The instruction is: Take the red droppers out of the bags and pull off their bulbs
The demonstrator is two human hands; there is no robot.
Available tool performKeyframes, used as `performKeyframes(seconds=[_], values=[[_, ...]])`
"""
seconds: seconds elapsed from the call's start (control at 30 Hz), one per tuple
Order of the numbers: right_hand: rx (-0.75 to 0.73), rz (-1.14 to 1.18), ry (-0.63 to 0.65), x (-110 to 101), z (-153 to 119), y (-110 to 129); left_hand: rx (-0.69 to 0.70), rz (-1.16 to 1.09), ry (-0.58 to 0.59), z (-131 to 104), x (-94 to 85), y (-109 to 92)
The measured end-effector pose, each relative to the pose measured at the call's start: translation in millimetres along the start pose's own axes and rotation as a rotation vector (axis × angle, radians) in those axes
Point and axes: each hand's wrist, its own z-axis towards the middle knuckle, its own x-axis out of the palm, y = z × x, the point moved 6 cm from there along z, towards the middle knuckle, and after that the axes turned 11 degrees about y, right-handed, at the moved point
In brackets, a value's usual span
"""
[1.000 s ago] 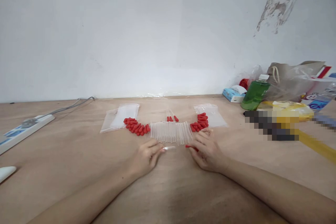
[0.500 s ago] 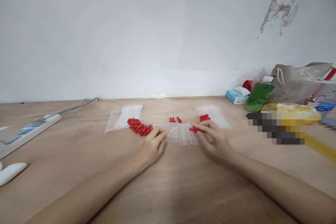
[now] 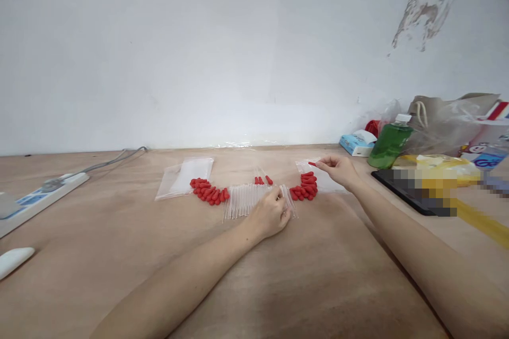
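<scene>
My right hand point(image 3: 336, 169) pinches a red dropper bulb point(image 3: 312, 163) by one end, above the clear bag on the right. My left hand point(image 3: 272, 213) rests over the right part of a row of clear dropper tubes point(image 3: 242, 202), fingers curled closed; whatever is between them is hidden. Red bulbs lie in a curved pile point(image 3: 209, 192) left of the tubes and in another pile point(image 3: 306, 188) to their right. Just behind the row, three droppers point(image 3: 259, 180) lie with red bulbs fitted on their tubes.
Clear plastic bags lie at the left point(image 3: 186, 177) and right point(image 3: 330, 184). Farther right are a black phone point(image 3: 401, 190), partly blurred, a green bottle point(image 3: 392, 143) and a tissue pack point(image 3: 356, 144). A power strip point(image 3: 67, 186) with a grey cable lies at the left.
My left hand has moved right across the tubes; the tube it pinched before no longer shows. My right hand has moved up and back with the red bulb, uncovering the right pile.
</scene>
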Motion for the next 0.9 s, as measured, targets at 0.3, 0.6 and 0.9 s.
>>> performKeyframes(seconds=[0.3, 0.6, 0.9], values=[[0.027, -0.142, 0.088, 12, 7, -13, -0.01, -0.038, -0.071, -3, -10.0, 2], [0.053, -0.233, 0.007, -2, -1, 27, 0.023, -0.106, -0.081, -78, -43.0, 31], [0.207, -0.575, 0.32, 101, 23, 88, -0.008, -0.049, -0.089, -80, -46.8, 34]])
